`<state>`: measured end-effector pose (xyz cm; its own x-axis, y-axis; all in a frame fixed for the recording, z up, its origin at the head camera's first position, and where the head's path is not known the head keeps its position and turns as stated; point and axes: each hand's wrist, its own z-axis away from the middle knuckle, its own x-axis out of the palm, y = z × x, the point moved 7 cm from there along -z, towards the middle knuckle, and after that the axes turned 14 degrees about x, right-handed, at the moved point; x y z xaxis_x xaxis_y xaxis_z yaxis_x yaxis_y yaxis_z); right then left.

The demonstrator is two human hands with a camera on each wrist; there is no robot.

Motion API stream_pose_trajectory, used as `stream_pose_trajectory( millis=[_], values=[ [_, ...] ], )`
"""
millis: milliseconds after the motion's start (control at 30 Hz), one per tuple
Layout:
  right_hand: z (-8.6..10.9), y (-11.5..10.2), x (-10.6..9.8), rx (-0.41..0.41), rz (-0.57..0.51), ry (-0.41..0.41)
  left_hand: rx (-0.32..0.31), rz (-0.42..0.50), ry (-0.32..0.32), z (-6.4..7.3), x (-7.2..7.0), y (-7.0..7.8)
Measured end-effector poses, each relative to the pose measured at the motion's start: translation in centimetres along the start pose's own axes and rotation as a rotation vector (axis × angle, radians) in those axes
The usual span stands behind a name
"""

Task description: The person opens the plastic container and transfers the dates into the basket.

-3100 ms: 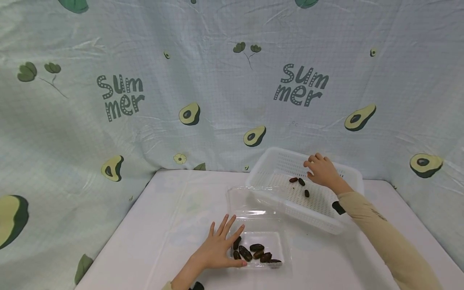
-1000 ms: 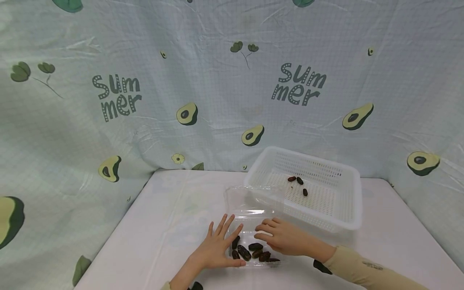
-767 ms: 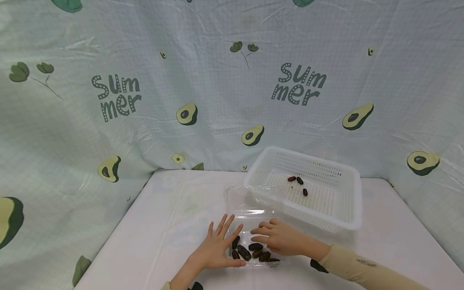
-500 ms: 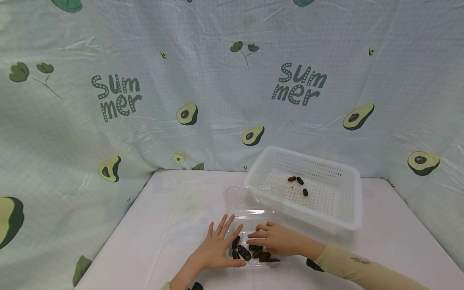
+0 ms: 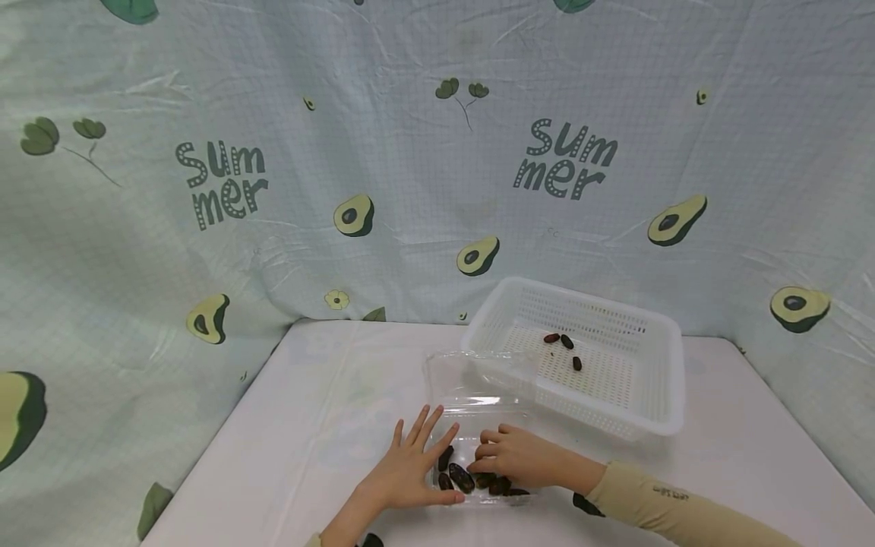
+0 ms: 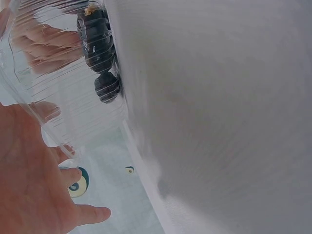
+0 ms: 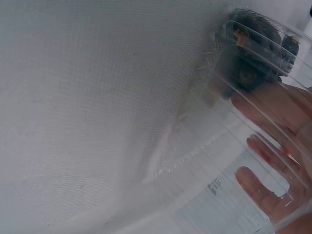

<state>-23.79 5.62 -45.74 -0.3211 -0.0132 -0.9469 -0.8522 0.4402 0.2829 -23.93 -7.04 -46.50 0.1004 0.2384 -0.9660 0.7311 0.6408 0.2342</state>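
Observation:
In the head view my left hand (image 5: 408, 469) lies with spread fingers along the left side of a clear plastic clamshell box (image 5: 535, 463), its lid folded back. Its palm is against the box wall in the left wrist view. Several dark brown dates (image 5: 461, 478) lie in the box's front part. My right hand (image 5: 521, 456) reaches in from the right, its bent fingers over a date that they hide from above. Seen through the plastic in the right wrist view, an index fingertip meets the dark dates (image 7: 248, 73); the thumb is hidden.
Behind the box and to its right stands a white perforated basket (image 5: 661, 365) with 3 dates (image 5: 567, 342) and a small crumb on its floor. The clear lid (image 5: 478, 376) overlaps the basket's left front corner. A printed avocado curtain (image 5: 410, 152) hangs behind the white table (image 5: 321, 433).
My right hand came from over the basket to the box, then slid left and down while its fingers bent over a date visible before. My left hand stayed at the box.

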Motion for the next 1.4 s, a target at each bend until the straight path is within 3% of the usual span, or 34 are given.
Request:
stream_pose_trajectory(
  millis=[367,933,1400],
  values=[
    [0.1,0.3,0.2,0.017,0.073,0.052,-0.001,0.001,-0.010,-0.1,0.2,-0.2],
    [-0.1,0.9,0.4,0.061,0.013,-0.032,-0.002,0.017,-0.003,-0.1,0.1,-0.1],
    [0.5,1.1,-1.0,0.068,0.008,0.052,0.002,0.012,-0.006,0.0,-0.1,0.1]
  ],
)
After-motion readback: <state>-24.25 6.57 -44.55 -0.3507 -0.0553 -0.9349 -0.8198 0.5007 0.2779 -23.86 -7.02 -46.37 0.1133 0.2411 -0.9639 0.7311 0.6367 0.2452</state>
